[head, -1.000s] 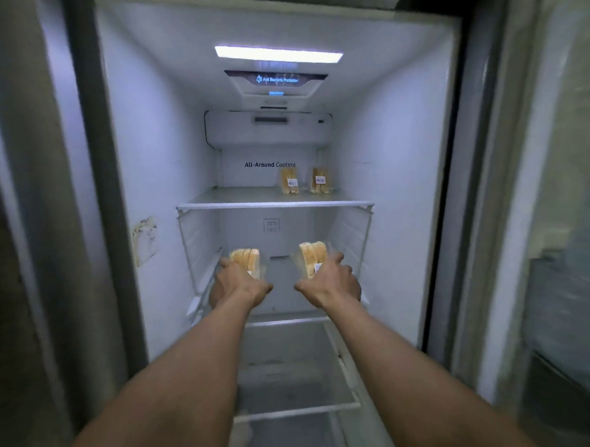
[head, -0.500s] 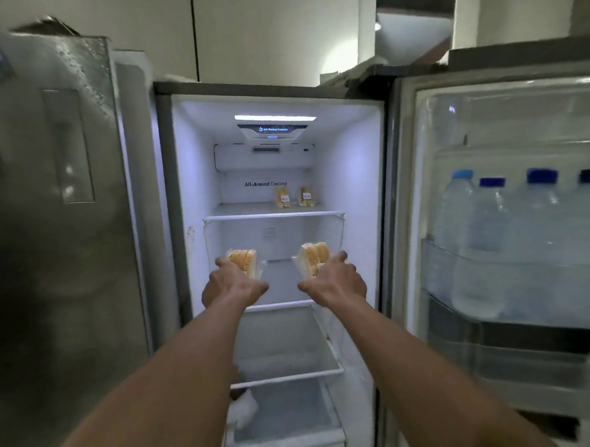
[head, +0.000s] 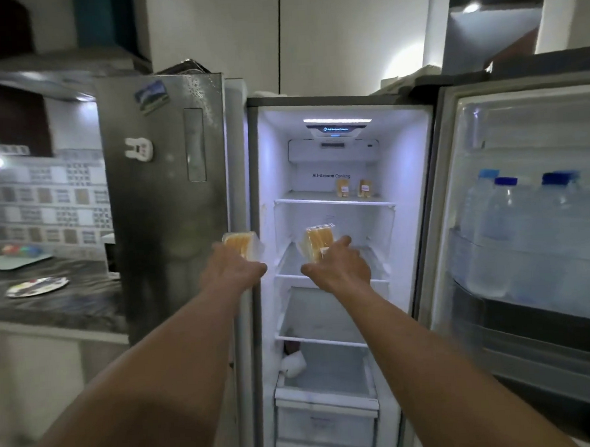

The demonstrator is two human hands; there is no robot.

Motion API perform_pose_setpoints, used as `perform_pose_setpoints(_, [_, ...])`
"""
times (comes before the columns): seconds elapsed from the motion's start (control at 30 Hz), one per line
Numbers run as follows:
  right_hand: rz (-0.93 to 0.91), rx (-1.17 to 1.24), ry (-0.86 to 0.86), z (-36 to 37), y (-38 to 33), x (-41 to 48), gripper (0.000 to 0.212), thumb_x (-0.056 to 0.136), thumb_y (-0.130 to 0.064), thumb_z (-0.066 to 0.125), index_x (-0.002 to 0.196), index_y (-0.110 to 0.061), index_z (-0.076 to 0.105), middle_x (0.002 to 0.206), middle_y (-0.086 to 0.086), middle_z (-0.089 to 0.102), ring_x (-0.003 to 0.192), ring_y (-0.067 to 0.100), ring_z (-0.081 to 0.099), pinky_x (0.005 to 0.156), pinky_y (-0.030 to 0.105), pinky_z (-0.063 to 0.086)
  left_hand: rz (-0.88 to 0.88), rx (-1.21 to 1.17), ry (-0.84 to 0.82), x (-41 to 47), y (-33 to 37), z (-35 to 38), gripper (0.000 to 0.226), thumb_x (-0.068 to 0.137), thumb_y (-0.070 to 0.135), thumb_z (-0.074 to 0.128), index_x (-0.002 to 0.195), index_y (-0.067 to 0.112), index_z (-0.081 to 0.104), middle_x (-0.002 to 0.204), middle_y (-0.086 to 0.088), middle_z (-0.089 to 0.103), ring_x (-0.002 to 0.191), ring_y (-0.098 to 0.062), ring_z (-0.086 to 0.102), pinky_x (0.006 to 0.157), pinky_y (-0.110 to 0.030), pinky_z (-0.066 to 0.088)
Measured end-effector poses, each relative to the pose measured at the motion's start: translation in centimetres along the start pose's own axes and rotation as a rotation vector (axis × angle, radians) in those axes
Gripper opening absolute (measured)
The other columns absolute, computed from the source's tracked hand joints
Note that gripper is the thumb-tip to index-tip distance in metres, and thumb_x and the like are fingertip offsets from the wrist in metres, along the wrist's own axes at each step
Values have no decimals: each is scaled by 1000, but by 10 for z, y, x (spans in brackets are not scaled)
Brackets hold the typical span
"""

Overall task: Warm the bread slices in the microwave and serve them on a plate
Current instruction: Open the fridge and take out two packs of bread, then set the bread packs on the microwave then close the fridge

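At centre frame, before the open fridge [head: 411, 183], your left hand [head: 236, 269] grips one clear pack of bread slices [head: 241, 243] and your right hand [head: 338, 267] a second pack [head: 318, 244], both upright and apart, likely so neither gets crushed on the way to the plate [head: 37, 286] at left.

This is looking like a home kitchen: an open fridge [head: 274, 176] is standing at centre frame, water bottles [head: 507, 232] are sitting in its door [head: 521, 126] at right, and a dark surface [head: 69, 307] is carrying a plate [head: 37, 286] beneath patterned wall tiles [head: 43, 199] at left.
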State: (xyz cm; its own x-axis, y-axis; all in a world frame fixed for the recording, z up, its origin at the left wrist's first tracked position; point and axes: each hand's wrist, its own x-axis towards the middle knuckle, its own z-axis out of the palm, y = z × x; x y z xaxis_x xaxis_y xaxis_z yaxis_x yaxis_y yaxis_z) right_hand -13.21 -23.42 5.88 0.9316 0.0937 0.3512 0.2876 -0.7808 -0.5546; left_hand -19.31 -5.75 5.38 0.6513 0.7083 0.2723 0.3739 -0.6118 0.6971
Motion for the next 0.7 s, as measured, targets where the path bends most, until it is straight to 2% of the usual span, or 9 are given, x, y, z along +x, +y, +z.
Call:
perform_pose_setpoints(0.17, [-132,2,-97,24,-43,-46,98,76,-55,74,145,-9,23,128,15,51,113,32,57,91,41,47,-176,67,117,-25,-61,-55,102,63,49,86,140,7,33,124,-14,59,113,-35,60,80,-38,47])
perform_pose_setpoints(0.27, [-204,64,-130,45,-77,-73,94,75,-57,75,142,-12,28,128,11,53,114,30,57,92,40,48,-262,113,190,-35,-96,-95,107,60,55,84,143,7,36,127,-14,60,116,-36,60,93,-44,52])
perform_pose_setpoints(0.4, [-292,165,-179,74,-128,-101,90,66,-59,79,133,-15,38,120,6,59,105,28,62,87,39,53,-307,176,256,-45,-133,-147,91,61,52,84,133,10,45,125,-8,62,118,-29,60,91,-37,50])
perform_pose_setpoints(0.5, [-319,237,-257,93,-169,-116,88,62,-54,82,129,-11,44,118,8,62,103,30,63,82,37,54,-355,174,286,-45,-163,-180,92,67,46,83,137,6,40,123,-8,63,117,-28,61,90,-36,50])
perform_pose_setpoints(0.57, [-340,256,-288,106,-195,-124,90,60,-55,83,128,-10,45,118,10,62,105,32,63,79,36,52,-380,176,304,-42,-181,-199,87,66,45,83,134,7,44,116,-7,66,111,-27,63,87,-34,52])
perform_pose_setpoints(0.63, [-372,263,-297,120,-220,-131,97,58,-60,84,130,-9,44,121,11,61,108,32,61,83,36,52,-389,173,343,-37,-198,-219,83,60,46,84,128,10,54,105,-4,68,100,-25,66,85,-35,55])
perform_pose_setpoints(0.7, [-396,274,-313,133,-244,-135,100,59,-61,85,132,-8,41,123,11,59,112,32,59,85,36,50,-404,176,364,-30,-216,-236,83,59,45,84,128,11,55,102,-2,67,98,-25,65,82,-35,56])
